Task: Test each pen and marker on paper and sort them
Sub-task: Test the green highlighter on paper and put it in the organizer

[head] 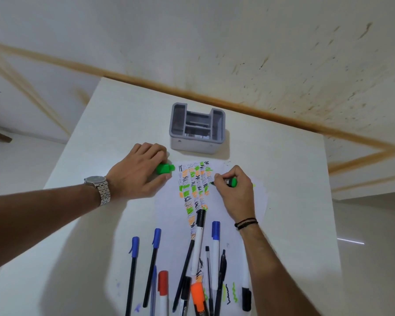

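The right hand (234, 190) grips the green marker (230, 181), tip on the paper (169, 224) beside the scribbles; the left hand's (139, 172) fingers curl round its green cap (164, 169) on the surface; best draw one short, light stroke on bare paper.

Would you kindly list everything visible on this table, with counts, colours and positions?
Grey plastic desk organiser: one, grey, far middle of the table, compartments look empty.
White paper sheet: one, white with green, orange and black test strokes, table centre.
Green highlighter: one, green, tip on the paper.
Green cap: one, green, left of the paper.
Blue-capped black pens: two, near left.
Red-capped white marker: one, near edge.
Orange highlighter: one, near edge.
Black-capped white marker: one, on the paper.
Blue-capped white marker: one, beside it.
Left hand: holds the cap.
Right hand: grips the highlighter.
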`<state>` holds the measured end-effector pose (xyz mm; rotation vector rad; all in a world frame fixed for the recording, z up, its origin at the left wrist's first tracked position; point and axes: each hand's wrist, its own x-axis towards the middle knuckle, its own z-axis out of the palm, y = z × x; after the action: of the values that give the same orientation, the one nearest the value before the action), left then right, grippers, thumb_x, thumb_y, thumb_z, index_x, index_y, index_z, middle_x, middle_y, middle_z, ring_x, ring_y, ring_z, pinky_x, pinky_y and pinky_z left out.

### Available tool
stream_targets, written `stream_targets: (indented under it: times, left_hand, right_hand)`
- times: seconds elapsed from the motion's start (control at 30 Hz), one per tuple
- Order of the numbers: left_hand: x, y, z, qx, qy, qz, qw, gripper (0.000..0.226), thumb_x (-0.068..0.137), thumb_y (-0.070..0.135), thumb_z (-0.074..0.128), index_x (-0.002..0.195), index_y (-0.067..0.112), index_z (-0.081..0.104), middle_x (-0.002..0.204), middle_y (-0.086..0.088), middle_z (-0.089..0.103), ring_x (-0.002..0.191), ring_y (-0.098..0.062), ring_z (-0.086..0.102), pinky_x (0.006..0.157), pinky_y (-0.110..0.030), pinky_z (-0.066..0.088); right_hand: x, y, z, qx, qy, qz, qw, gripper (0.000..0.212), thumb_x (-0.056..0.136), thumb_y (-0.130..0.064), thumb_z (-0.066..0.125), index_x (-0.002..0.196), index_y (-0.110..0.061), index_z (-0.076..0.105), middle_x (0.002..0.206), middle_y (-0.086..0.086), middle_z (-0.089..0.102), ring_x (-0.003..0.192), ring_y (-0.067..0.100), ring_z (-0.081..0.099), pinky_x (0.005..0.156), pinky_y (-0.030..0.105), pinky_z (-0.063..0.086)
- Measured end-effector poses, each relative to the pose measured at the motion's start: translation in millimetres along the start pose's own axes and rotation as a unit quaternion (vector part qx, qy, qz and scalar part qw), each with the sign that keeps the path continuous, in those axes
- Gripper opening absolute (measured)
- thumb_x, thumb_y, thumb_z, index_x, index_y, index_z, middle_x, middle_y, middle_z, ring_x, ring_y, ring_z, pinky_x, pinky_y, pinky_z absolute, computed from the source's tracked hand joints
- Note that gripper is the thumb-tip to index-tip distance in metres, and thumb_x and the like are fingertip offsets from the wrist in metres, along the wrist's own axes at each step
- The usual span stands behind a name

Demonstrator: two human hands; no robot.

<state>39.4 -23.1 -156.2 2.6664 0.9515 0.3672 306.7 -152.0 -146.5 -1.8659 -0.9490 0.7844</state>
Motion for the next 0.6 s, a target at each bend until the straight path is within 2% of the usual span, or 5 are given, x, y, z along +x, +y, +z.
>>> stream_targets:
  times: [0.17, 0.23, 0.3, 0.47, 0.6]
  left_hand:
    - [0.3, 2.4, -0.3, 0.003, 0.002, -0.002, 1.0, 0.029, 0.101, 0.049, 0.054, 0.11, 0.022, 0.053, 0.125, 0.002, 0.056, 0.105, -0.024, 0.049, 0.095, -0.042, 0.041]
    - [0.3, 2.7, -0.8, 0.005, 0.003, -0.004, 1.0, 0.029, 0.101, 0.049, 0.054, 0.11, 0.022, 0.053, 0.125, 0.002, 0.056, 0.106, -0.024, 0.05, 0.096, -0.043, 0.042]
    - [-0.2, 3.2, -1.4, 0.009, 0.003, -0.007, 1.0, 0.029, 0.1, 0.049, 0.055, 0.11, 0.022, 0.052, 0.125, 0.002, 0.056, 0.105, -0.024, 0.05, 0.095, -0.044, 0.042]
    - [0.3, 2.2, -1.2, 0.012, -0.005, -0.018, 1.0, 0.03, 0.101, 0.047, 0.055, 0.114, 0.021, 0.053, 0.125, 0.002, 0.056, 0.105, -0.023, 0.049, 0.095, -0.042, 0.041]
    - [0.8, 2.8, -0.7, 0.015, -0.005, -0.019, 1.0, 0.031, 0.102, 0.047, 0.053, 0.116, 0.019, 0.054, 0.126, 0.002, 0.056, 0.106, -0.024, 0.05, 0.096, -0.043, 0.042]
  right_hand:
    - [1.1, 1.0, -3.4, 0.006, 0.009, 0.011, 1.0, 0.031, 0.094, -0.017, 0.078, 0.077, -0.011, 0.052, 0.063, -0.015, 0.053, 0.064, 0.009, 0.059, 0.063, 0.035, 0.049]
    - [-0.1, 1.6, -4.2, -0.001, -0.018, 0.005, 1.0, 0.032, 0.095, -0.017, 0.078, 0.076, -0.013, 0.052, 0.062, -0.017, 0.055, 0.065, 0.003, 0.066, 0.063, 0.033, 0.05]
    - [-2.4, 1.5, -3.5, -0.01, -0.027, -0.002, 1.0, 0.032, 0.095, -0.019, 0.078, 0.076, -0.015, 0.053, 0.063, -0.015, 0.058, 0.07, 0.004, 0.071, 0.061, 0.029, 0.048]
    - [-3.2, 2.1, 0.9, -0.01, 0.023, -0.01, 1.0, 0.031, 0.093, -0.016, 0.077, 0.078, -0.011, 0.051, 0.069, -0.004, 0.054, 0.062, 0.009, 0.047, 0.059, 0.023, 0.042]
    - [0.5, 3.1, -3.9, 0.013, 0.001, -0.002, 1.0, 0.031, 0.094, -0.016, 0.077, 0.077, -0.015, 0.051, 0.067, -0.011, 0.055, 0.069, 0.02, 0.068, 0.065, 0.044, 0.057]
